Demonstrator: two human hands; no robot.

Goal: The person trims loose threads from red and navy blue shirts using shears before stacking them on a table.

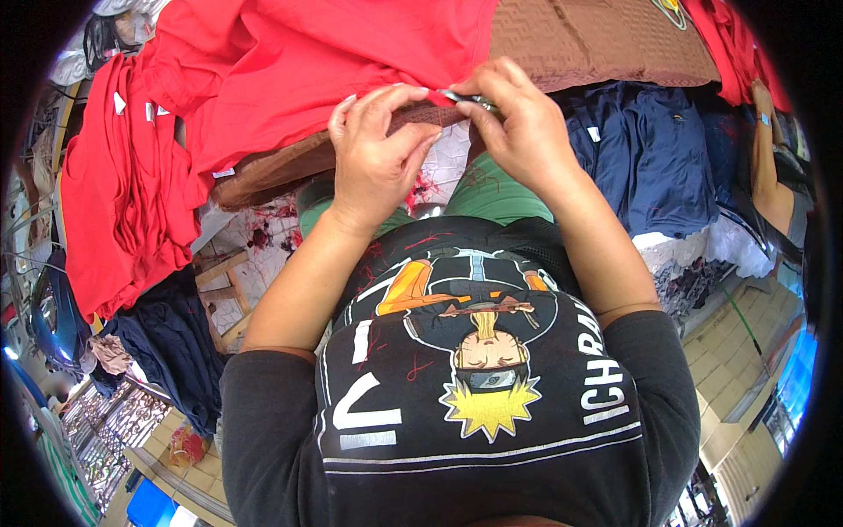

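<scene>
A red garment (pixel 325 61) is spread over the brown cloth-covered board (pixel 606 39) in front of me. At its near edge, the fingers of my left hand (pixel 373 149) pinch a bit of the red fabric, thumb bent below. My right hand (pixel 518 119) is closed around small metal thread snips (pixel 450 95), mostly hidden by the fingers. The snips' tip meets the red edge between my two hands. Loose red threads lie on my black shirt and green shorts (pixel 496 189).
More red garments (pixel 132 193) hang in a pile at left, above dark navy cloth (pixel 171 342). Navy garments (pixel 645 158) lie at right. Another person's arm (pixel 768 162) reaches toward red cloth at far right. Thread scraps litter the floor. Yellow-handled scissors (pixel 672 12) lie on the board's far side.
</scene>
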